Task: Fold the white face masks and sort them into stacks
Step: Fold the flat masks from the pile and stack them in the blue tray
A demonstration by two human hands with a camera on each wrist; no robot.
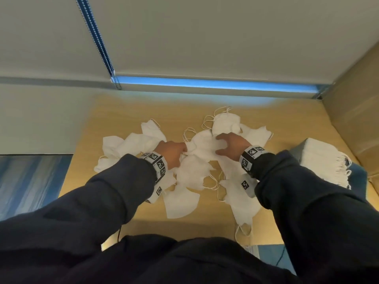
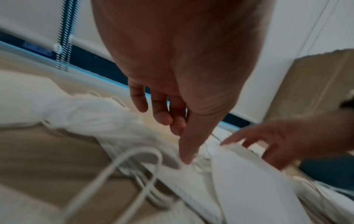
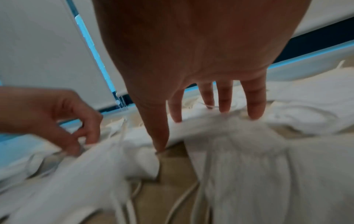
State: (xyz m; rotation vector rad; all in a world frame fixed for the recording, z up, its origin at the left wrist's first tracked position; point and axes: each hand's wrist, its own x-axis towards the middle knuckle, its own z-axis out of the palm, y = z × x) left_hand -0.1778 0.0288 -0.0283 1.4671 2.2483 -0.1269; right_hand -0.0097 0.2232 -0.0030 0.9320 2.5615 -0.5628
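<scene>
Several loose white face masks lie scattered on a light wooden table. One white mask sits between my two hands. My left hand pinches its left edge, thumb pointing down and the other fingers curled. My right hand rests on the mask's right part, with fingers straight and spread and fingertips and thumb touching the fabric. The wrist views are blurred. A neat stack of folded masks stands at the right, ear loops hanging toward me.
Loose masks lie in a left pile, in front of my hands, at the right front and at the far side. A cardboard box walls the right side. A window blind hangs behind the table.
</scene>
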